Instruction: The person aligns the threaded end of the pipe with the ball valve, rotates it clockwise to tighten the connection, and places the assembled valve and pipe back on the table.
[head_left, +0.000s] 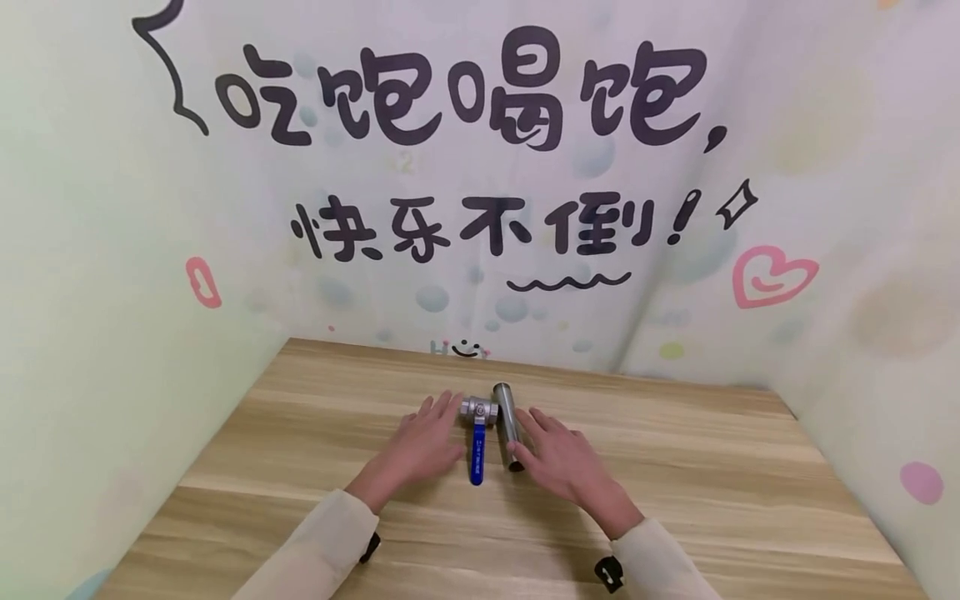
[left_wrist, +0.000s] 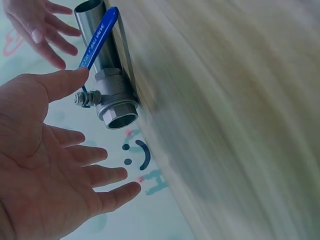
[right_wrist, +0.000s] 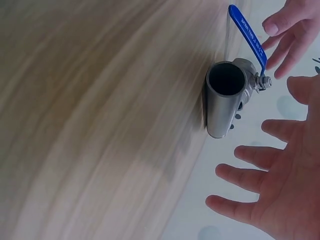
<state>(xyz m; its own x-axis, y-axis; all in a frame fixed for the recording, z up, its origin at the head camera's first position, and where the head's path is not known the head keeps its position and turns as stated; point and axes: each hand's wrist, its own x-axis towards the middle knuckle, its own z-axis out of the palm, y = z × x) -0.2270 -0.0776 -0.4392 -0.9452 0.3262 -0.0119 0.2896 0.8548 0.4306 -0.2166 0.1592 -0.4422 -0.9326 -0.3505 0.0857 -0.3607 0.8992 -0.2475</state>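
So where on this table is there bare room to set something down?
The table is bare from the left grip to the left wall, and from the right grip to the right wall. Another patch lies between the sleeves, nearer than the blue-handled valve. The middle is crowded: valve and metal tube lie side by side between the grips.

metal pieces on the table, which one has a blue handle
The ball valve, nearer the left hand; its long blue handle sets it apart from the plain metal tube, nearer the right hand.
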